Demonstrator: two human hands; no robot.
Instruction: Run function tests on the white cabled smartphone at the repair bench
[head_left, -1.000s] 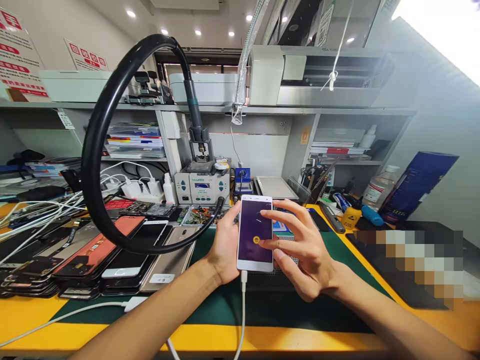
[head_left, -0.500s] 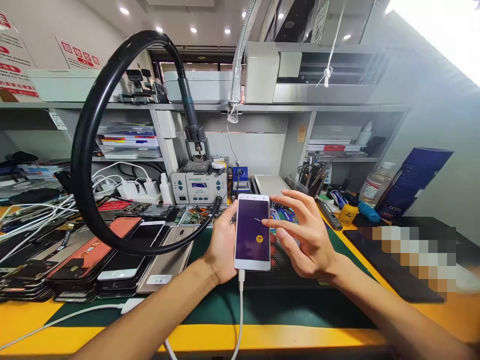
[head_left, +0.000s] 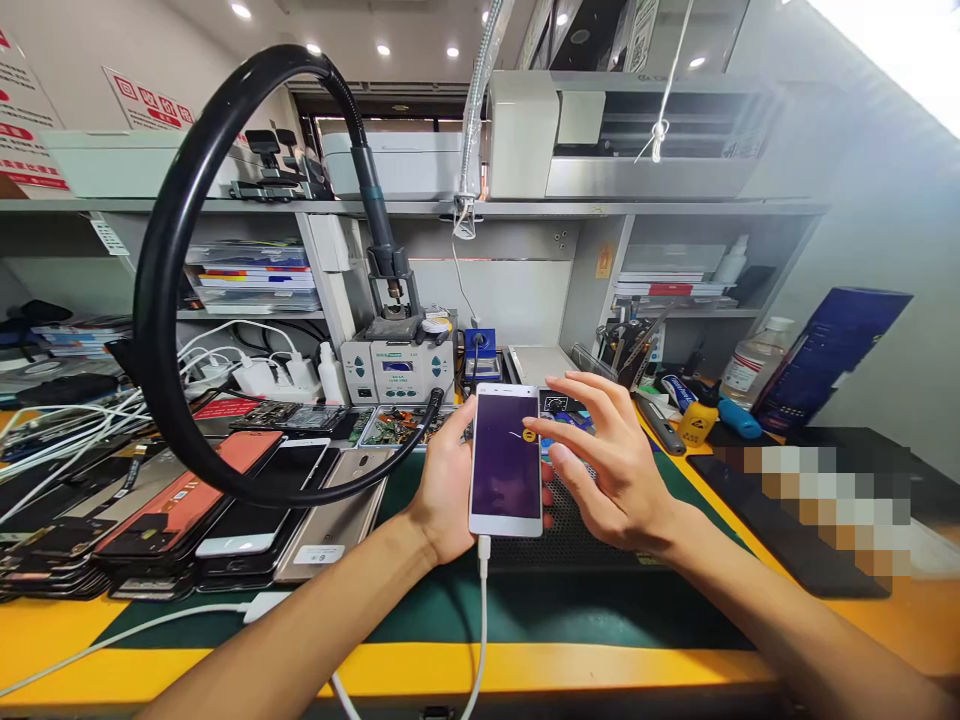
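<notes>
A white smartphone stands nearly upright in my left hand, whose fingers wrap behind it and show at its right edge. Its screen is dark purple, with a small round yellow icon near the right edge. A white charging cable is plugged into the phone's bottom end. My right hand is at the phone's right side with its fingers spread. Its index fingertip is at the screen, just by the yellow icon; I cannot tell whether it touches the glass. Nothing is held in this hand.
Stacked phones and phone parts fill the left side. A thick black hose loops from the hot-air station. A tray of small parts lies behind the phone. On the right are a yellow bottle and a clear bottle.
The yellow icon has moved up and slightly right on the screen. My right index finger has shifted up a little with it. My left hand still holds the phone in the same place.
</notes>
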